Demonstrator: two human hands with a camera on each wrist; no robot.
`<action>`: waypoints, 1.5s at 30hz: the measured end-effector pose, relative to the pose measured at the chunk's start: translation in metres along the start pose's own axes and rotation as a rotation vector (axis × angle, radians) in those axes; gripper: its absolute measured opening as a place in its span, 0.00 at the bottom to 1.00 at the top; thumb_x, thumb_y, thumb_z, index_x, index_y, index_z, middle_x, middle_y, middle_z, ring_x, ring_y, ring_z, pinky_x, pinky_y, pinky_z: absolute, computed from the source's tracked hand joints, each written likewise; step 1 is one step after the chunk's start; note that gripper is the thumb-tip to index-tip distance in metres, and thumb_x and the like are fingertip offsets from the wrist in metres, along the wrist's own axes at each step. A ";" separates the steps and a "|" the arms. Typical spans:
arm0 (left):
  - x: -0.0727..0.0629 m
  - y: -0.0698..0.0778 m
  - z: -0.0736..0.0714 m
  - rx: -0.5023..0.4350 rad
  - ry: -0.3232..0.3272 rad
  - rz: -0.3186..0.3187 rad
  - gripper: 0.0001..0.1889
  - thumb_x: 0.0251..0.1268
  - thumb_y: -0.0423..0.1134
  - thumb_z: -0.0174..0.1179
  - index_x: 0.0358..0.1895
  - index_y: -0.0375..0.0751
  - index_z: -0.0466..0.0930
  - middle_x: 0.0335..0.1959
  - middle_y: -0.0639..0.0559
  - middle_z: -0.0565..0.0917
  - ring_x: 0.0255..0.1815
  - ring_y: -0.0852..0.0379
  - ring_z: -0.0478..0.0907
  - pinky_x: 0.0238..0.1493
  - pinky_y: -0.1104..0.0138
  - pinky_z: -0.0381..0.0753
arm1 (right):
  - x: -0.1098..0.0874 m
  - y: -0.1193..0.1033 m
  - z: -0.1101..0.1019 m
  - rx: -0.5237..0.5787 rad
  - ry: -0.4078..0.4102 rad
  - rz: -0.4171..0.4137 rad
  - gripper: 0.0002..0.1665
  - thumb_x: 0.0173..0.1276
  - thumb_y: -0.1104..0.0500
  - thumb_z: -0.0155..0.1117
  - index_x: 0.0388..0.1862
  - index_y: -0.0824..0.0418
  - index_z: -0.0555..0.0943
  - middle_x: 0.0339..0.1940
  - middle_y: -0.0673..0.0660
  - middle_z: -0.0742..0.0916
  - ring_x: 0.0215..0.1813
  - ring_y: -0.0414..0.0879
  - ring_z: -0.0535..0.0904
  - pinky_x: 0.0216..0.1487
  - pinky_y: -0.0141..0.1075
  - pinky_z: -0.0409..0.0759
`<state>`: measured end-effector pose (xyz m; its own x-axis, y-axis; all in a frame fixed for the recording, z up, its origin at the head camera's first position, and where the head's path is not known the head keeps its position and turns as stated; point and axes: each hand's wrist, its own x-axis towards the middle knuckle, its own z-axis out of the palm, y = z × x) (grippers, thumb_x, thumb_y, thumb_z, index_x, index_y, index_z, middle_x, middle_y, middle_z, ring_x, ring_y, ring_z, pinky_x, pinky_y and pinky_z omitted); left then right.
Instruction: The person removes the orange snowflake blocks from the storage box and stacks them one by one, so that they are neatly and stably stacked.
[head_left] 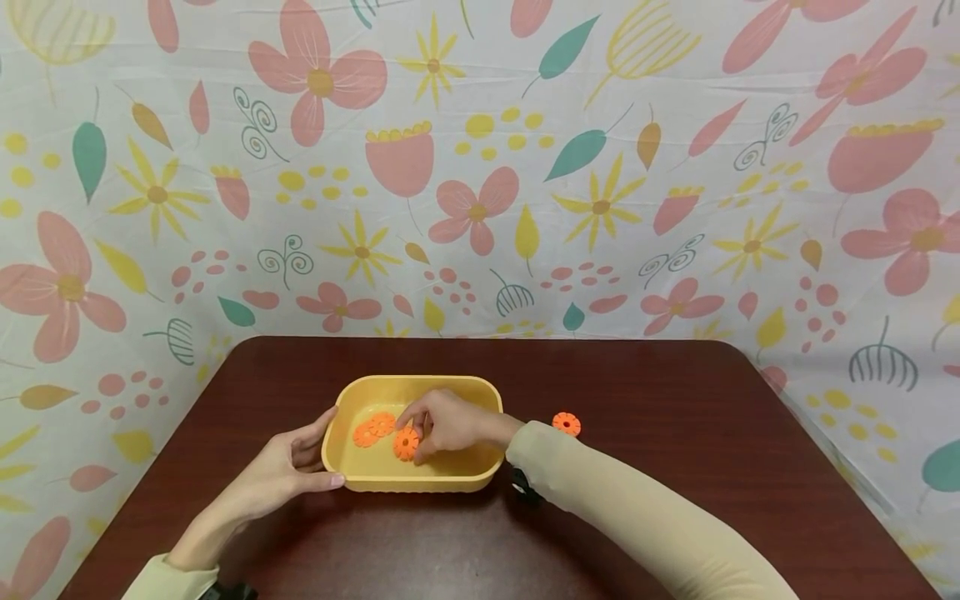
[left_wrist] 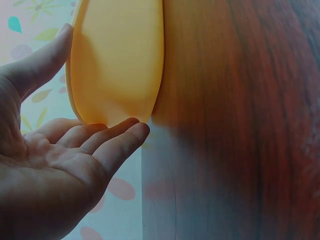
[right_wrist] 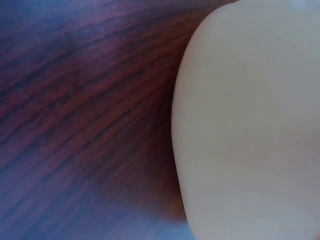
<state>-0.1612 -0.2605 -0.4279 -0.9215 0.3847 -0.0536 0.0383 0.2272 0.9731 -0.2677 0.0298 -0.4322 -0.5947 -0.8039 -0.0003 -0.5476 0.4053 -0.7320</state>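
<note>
A yellow plastic tub [head_left: 412, 482] with rounded corners stands on the table. My left hand [head_left: 288, 467] holds its left end, thumb at the near rim and fingers along the end wall; in the left wrist view the fingertips touch the tub [left_wrist: 117, 60]. My right hand [head_left: 450, 421] reaches over the right rim into the tub and pinches an orange interlocking disc [head_left: 406, 444], with a notched edge and a centre hole. Left of it, more orange discs [head_left: 373, 428] overlap on the tub floor. The right wrist view shows the tub's outer wall [right_wrist: 240, 125] up close; the fingers are hidden there.
Another orange disc [head_left: 566, 424] lies on the table to the right of the tub, beyond my right sleeve [head_left: 622, 492]. The dark red-brown wooden table [head_left: 637, 375] ends at a flower-patterned cloth [head_left: 480, 275] hanging behind it.
</note>
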 end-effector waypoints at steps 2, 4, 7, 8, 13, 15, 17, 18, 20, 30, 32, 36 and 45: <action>0.000 0.000 0.000 -0.002 -0.001 -0.002 0.53 0.64 0.31 0.75 0.85 0.33 0.48 0.84 0.32 0.51 0.77 0.31 0.62 0.59 0.62 0.83 | -0.003 -0.001 -0.002 0.015 0.021 -0.001 0.25 0.53 0.70 0.86 0.52 0.65 0.90 0.28 0.53 0.85 0.26 0.38 0.77 0.32 0.27 0.77; 0.000 0.000 0.000 0.001 0.000 -0.004 0.53 0.64 0.32 0.75 0.85 0.33 0.48 0.84 0.32 0.51 0.77 0.31 0.62 0.59 0.62 0.83 | -0.006 -0.003 -0.004 0.030 0.040 0.003 0.24 0.53 0.70 0.85 0.51 0.64 0.90 0.29 0.53 0.85 0.26 0.38 0.75 0.31 0.28 0.76; 0.000 0.001 0.000 0.003 0.001 -0.005 0.53 0.64 0.32 0.75 0.85 0.34 0.48 0.84 0.32 0.51 0.77 0.31 0.63 0.59 0.62 0.83 | -0.012 -0.007 -0.008 0.033 0.064 0.010 0.23 0.55 0.68 0.85 0.51 0.62 0.90 0.29 0.52 0.83 0.25 0.38 0.71 0.30 0.28 0.72; 0.000 0.001 0.000 0.003 0.001 -0.005 0.53 0.64 0.32 0.75 0.85 0.33 0.48 0.84 0.32 0.51 0.77 0.31 0.63 0.59 0.62 0.83 | -0.015 -0.009 -0.009 0.035 0.072 0.008 0.23 0.55 0.68 0.85 0.51 0.62 0.90 0.30 0.53 0.83 0.25 0.39 0.70 0.30 0.28 0.71; -0.001 0.001 0.001 0.001 0.001 -0.009 0.53 0.64 0.32 0.75 0.85 0.33 0.48 0.84 0.33 0.51 0.76 0.31 0.64 0.59 0.62 0.83 | -0.028 -0.015 -0.013 0.050 0.118 -0.024 0.24 0.57 0.67 0.84 0.54 0.63 0.89 0.30 0.60 0.78 0.27 0.38 0.64 0.33 0.30 0.66; -0.001 0.001 0.001 -0.002 -0.001 -0.009 0.53 0.64 0.32 0.75 0.85 0.34 0.48 0.84 0.33 0.51 0.76 0.31 0.64 0.59 0.62 0.83 | -0.034 -0.016 -0.014 0.050 0.148 -0.048 0.24 0.57 0.67 0.84 0.54 0.64 0.89 0.30 0.64 0.76 0.28 0.37 0.63 0.34 0.31 0.65; -0.001 0.001 0.001 -0.008 -0.003 -0.010 0.53 0.64 0.32 0.75 0.85 0.34 0.48 0.84 0.33 0.51 0.76 0.31 0.64 0.58 0.62 0.83 | -0.041 -0.017 -0.016 0.047 0.179 -0.067 0.24 0.57 0.67 0.85 0.54 0.64 0.90 0.30 0.67 0.76 0.29 0.38 0.63 0.35 0.31 0.64; -0.001 0.001 0.001 -0.011 -0.005 -0.007 0.53 0.65 0.32 0.75 0.85 0.33 0.47 0.84 0.32 0.51 0.76 0.30 0.64 0.58 0.61 0.83 | -0.045 -0.017 -0.017 0.045 0.193 -0.073 0.24 0.57 0.66 0.85 0.53 0.63 0.90 0.30 0.68 0.76 0.29 0.39 0.63 0.35 0.31 0.64; -0.001 0.000 0.002 -0.011 -0.006 -0.006 0.53 0.65 0.32 0.75 0.85 0.33 0.47 0.84 0.32 0.51 0.77 0.30 0.63 0.59 0.62 0.83 | -0.052 -0.018 -0.020 0.047 0.213 -0.071 0.24 0.57 0.65 0.85 0.53 0.62 0.90 0.30 0.64 0.76 0.29 0.44 0.65 0.35 0.32 0.64; -0.001 -0.003 0.002 0.009 0.009 -0.012 0.53 0.64 0.31 0.75 0.85 0.34 0.48 0.84 0.33 0.53 0.77 0.31 0.63 0.59 0.64 0.82 | -0.083 -0.013 -0.034 0.071 0.278 -0.016 0.25 0.59 0.61 0.85 0.56 0.57 0.90 0.35 0.60 0.79 0.38 0.62 0.68 0.38 0.35 0.64; -0.001 -0.003 0.002 0.010 0.009 -0.012 0.53 0.64 0.31 0.75 0.85 0.34 0.48 0.84 0.33 0.53 0.77 0.30 0.63 0.59 0.63 0.82 | -0.089 -0.016 -0.037 0.070 0.300 -0.014 0.25 0.58 0.60 0.86 0.56 0.57 0.90 0.32 0.58 0.76 0.37 0.61 0.68 0.37 0.36 0.63; -0.001 -0.003 0.002 0.006 0.010 -0.018 0.53 0.64 0.31 0.75 0.85 0.34 0.48 0.84 0.34 0.53 0.77 0.30 0.63 0.59 0.63 0.82 | -0.101 -0.021 -0.040 0.063 0.347 -0.007 0.27 0.56 0.59 0.87 0.56 0.57 0.91 0.28 0.52 0.71 0.34 0.54 0.66 0.35 0.35 0.64; -0.002 -0.002 0.003 0.004 -0.001 -0.013 0.53 0.64 0.31 0.75 0.86 0.34 0.47 0.84 0.33 0.53 0.78 0.31 0.61 0.60 0.65 0.81 | -0.128 -0.013 -0.047 0.072 0.434 0.000 0.26 0.56 0.62 0.86 0.56 0.56 0.91 0.28 0.57 0.70 0.34 0.57 0.65 0.38 0.37 0.65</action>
<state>-0.1580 -0.2590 -0.4303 -0.9215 0.3828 -0.0663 0.0281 0.2358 0.9714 -0.2123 0.1478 -0.3910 -0.7957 -0.5399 0.2744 -0.5137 0.3616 -0.7780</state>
